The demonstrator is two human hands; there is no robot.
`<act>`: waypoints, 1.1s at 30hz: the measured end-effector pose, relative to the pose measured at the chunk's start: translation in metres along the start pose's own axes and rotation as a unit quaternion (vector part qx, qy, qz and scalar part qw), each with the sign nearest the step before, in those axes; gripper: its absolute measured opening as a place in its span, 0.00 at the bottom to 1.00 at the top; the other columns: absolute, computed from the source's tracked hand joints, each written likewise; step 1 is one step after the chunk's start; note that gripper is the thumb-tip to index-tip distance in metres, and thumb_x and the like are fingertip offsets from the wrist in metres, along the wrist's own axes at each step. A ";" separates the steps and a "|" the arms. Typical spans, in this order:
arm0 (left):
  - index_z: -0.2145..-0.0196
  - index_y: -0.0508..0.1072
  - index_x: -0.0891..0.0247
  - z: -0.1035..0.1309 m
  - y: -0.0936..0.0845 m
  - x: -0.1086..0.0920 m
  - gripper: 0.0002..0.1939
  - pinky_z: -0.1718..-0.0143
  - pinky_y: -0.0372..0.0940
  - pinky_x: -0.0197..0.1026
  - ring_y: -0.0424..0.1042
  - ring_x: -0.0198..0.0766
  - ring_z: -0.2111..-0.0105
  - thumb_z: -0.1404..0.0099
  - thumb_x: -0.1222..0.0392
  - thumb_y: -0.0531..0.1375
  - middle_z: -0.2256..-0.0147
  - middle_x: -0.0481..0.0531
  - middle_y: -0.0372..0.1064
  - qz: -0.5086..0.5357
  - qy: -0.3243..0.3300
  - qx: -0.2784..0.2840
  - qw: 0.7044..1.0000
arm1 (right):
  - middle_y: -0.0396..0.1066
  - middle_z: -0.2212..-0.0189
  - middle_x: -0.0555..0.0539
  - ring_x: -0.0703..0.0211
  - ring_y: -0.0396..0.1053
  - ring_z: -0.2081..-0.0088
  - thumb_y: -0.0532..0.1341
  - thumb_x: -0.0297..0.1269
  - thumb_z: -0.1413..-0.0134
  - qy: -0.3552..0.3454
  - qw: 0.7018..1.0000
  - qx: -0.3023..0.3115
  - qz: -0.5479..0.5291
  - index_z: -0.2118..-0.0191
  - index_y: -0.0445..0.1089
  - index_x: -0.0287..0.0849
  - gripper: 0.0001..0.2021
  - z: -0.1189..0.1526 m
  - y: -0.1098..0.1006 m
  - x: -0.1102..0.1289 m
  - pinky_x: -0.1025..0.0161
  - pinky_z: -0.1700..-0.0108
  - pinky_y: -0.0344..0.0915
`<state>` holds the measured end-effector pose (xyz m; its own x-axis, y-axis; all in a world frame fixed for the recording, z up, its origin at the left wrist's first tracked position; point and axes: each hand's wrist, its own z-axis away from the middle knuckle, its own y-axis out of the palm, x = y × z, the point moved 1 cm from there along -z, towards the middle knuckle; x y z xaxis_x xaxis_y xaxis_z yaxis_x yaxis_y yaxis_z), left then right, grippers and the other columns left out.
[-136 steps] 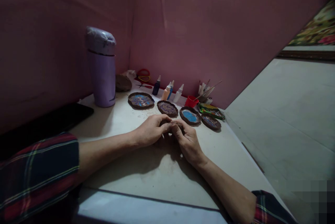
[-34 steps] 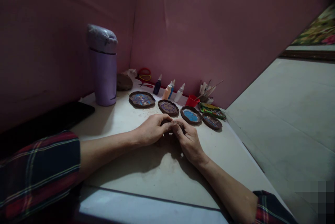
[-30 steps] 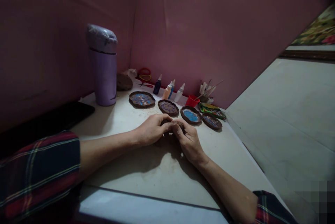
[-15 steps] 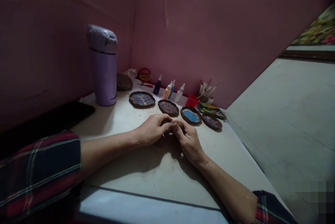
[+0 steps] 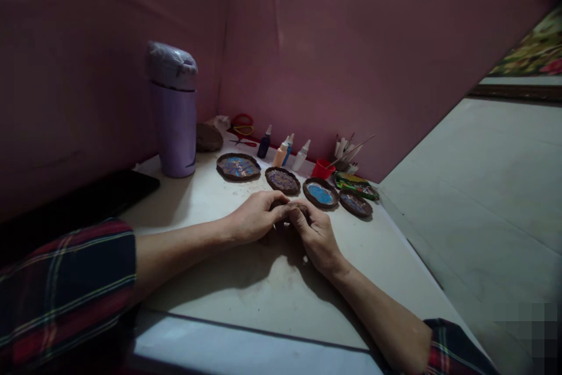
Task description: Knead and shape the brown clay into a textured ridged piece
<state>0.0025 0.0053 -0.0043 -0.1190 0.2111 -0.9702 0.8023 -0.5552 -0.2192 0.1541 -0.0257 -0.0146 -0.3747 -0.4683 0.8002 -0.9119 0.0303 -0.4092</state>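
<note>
A piece of brown clay is pinched between both hands above the white table. My left hand has its thumb and fingers closed on the clay's left side. From the right, my right hand grips it with the thumb on the near side. Much of the clay is hidden by the fingers. Just beyond the hands stand several shallow brown clay dishes, among them one with blue inside and one with purple marks.
A tall purple tumbler stands at the left, near a black flat object and a brown clay lump. Small paint bottles, scissors and a red cup with a brush line the back.
</note>
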 end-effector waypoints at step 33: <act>0.58 0.68 0.67 0.000 0.000 -0.003 0.14 0.86 0.61 0.32 0.65 0.31 0.87 0.37 0.54 0.53 0.80 0.46 0.65 0.045 -0.009 -0.007 0.999 | 0.71 0.67 0.49 0.62 0.67 0.66 0.58 0.41 0.43 0.002 1.000 -0.016 -0.017 0.59 0.70 0.41 0.11 0.000 0.002 -0.001 0.67 0.64 0.63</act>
<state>0.0028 0.0046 -0.0009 -0.0566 0.1475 -0.9874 0.8182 -0.5599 -0.1306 0.1526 -0.0253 -0.0160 -0.3430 -0.4667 0.8151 -0.9294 0.0427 -0.3667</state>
